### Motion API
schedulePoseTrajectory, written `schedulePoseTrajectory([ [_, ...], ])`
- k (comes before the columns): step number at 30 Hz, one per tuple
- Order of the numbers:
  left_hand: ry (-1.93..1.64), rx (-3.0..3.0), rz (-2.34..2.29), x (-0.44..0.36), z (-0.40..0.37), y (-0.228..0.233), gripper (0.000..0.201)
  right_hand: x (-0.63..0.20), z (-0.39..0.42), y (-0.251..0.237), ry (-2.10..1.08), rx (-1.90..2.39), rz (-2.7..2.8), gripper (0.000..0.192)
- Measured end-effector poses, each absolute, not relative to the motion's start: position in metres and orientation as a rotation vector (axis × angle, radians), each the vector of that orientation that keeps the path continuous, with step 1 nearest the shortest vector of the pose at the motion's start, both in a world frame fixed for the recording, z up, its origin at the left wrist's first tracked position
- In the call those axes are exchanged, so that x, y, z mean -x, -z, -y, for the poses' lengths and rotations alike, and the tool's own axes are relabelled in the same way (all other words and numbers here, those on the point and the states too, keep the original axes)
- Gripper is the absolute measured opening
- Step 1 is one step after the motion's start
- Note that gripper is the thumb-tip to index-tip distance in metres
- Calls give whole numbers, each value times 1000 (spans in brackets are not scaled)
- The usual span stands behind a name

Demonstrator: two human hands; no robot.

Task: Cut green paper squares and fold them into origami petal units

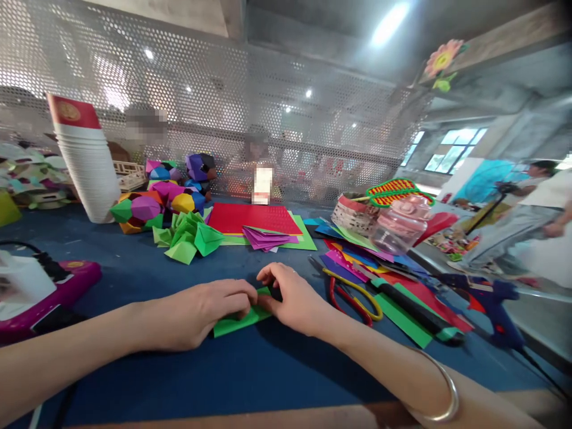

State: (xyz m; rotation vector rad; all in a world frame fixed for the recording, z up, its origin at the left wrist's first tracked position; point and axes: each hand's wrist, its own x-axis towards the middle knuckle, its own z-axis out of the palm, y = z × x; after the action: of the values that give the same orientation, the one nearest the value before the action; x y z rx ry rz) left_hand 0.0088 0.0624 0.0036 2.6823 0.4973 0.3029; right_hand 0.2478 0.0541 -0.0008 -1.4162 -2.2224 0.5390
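Grasping a bright green paper sheet (239,325) between left hand (203,307) and right hand (295,298), on the dark blue tabletop (179,381). Can see, at left, nested white paper cups (88,170) with a gold emblem (69,110) on red — at right, a transparent plastic bottle (397,226), pink-lidded. Can't tell its contents.

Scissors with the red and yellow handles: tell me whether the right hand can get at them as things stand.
Probably yes: the scissors lie just to the right of the right hand, with nothing visible between. It would likely have to leave the green paper first.
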Motion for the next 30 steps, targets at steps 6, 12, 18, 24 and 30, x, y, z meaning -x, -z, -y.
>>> schedulePoseTrajectory([
  [6,-57,-2661,-488,-9,-70,-10,43,-281,-47,-2,-482,1417,2143,27],
  [12,-75,-2621,-487,-8,-78,-13,32,-353,-31,-11,79,1743,2122,18],
  [18,-65,-2562,-514,-4,-86,-10,69,-388,-31,-9,-75,1851,2263,39],
  [24,-54,-2524,-515,-6,-87,-11,77,-384,-35,-13,-184,1894,2290,59],
  [30,-54,-2503,-482,-5,-87,-15,94,-354,-40,-27,-377,1807,2120,42],
])
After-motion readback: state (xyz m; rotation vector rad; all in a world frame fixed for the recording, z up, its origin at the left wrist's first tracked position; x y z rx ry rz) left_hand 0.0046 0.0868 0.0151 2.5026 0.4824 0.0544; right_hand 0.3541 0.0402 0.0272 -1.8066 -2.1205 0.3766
